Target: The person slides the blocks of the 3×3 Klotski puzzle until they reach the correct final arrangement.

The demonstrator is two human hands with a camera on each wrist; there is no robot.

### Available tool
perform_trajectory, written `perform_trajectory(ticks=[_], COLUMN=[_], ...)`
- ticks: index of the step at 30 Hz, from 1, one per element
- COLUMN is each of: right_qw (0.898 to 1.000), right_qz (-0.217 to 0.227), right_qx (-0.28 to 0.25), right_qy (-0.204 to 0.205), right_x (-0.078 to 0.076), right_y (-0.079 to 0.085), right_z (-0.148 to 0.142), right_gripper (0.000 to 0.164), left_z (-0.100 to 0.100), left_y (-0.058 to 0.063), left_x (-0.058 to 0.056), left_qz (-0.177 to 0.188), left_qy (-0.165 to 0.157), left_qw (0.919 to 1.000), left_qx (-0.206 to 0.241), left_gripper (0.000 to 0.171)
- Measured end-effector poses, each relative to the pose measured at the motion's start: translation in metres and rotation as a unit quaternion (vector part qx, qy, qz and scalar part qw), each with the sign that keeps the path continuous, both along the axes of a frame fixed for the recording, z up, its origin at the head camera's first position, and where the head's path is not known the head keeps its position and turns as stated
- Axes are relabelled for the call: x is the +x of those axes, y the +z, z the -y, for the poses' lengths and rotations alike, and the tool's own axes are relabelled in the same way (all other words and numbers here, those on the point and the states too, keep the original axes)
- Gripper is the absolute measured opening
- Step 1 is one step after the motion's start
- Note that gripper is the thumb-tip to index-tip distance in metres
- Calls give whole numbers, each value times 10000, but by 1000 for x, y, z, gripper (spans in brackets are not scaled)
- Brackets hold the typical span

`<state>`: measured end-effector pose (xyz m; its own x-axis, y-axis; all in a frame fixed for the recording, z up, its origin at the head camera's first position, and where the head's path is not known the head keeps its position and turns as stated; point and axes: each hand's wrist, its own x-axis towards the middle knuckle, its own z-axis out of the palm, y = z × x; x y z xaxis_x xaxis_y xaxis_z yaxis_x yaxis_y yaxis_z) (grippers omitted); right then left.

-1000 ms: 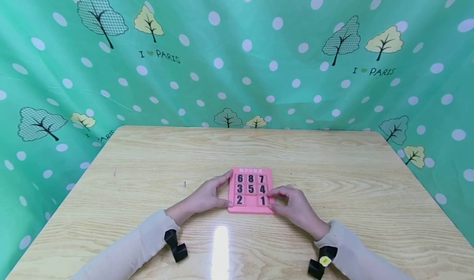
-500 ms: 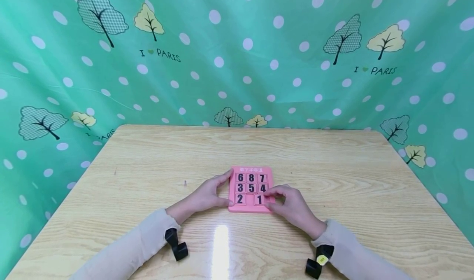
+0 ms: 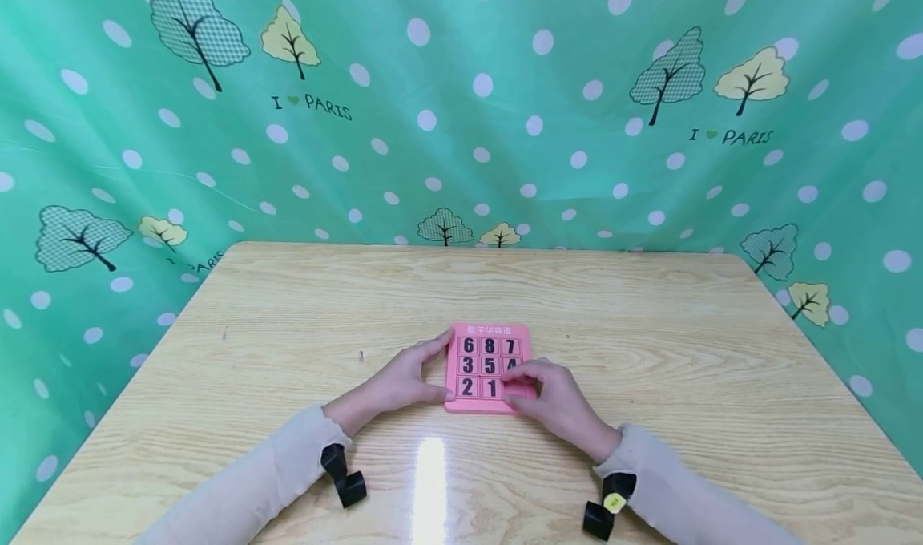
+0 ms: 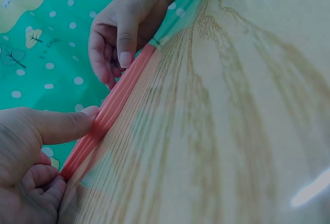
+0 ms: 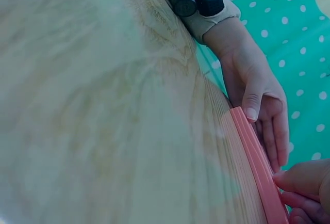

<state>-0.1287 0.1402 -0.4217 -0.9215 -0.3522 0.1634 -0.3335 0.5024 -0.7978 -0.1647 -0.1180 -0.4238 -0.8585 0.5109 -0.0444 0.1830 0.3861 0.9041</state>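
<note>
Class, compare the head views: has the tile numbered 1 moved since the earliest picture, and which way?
Yes. The 1 tile has slid left along the bottom row of the pink frame, and now sits next to the 2 tile.

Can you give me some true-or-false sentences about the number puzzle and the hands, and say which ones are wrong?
1. The pink puzzle lies on the table. True.
2. Tile 1 is in the top row. False: tile 1 is in the bottom row, beside tile 2.
3. The left hand touches the puzzle. True.
4. The curtain is plain red. False: the curtain is green with pale dots and trees.
</note>
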Motion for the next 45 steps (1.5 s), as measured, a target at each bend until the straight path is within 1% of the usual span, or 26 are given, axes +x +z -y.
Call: perform_trajectory(ticks=[4, 12, 16, 19, 21, 25, 27, 30, 36, 43, 45], right_qw=[10000, 9999, 9998, 9996, 9995, 9990, 9988, 9987, 9979, 9973, 9975], right_qz=[-49, -138, -218, -254, -274, -313, -242, -82, 137, 202, 225], right_qx=[-26, -6, -22, -64, -93, -64, -43, -6, 27, 78, 47], right_qy=[30, 81, 44, -42, -124, -326, -416, -504, -633, -699, -672], right_x=[0, 0, -3, -7, -10, -16, -19, -22, -24, -25, -25], right_y=[0, 1, 3, 3, 3, 2, 2, 1, 0, 1, 1], right_z=[2, 2, -1, -6, -9, -14, -16, -18, -18, -17, -17], right_gripper=[26, 26, 27, 27, 27, 28, 27, 26, 25, 26, 26], left_z=[1, 1, 0, -2, -3, -6, -7, -7, -7, -7, -7], left_y=[-1, -1, -2, 0, 5, 23, 31, 36, 33, 35, 31], left_x=[0, 0, 0, 1, 4, 11, 15, 17, 16, 17, 15], left_qz=[20, -129, -132, -96, -64, 11, 28, 30, 50, 68, 49], left_qy=[14, -8, 27, 51, 60, 22, -2, -9, 3, 26, 27], left_qw=[10000, 9999, 9998, 9998, 9999, 10000, 10000, 10000, 10000, 9999, 9999], left_qx=[-70, -93, -156, -153, -140, -81, -40, -25, -22, -93, -101], left_gripper=[96, 97, 97, 96, 96, 93, 92, 91, 92, 92, 92])
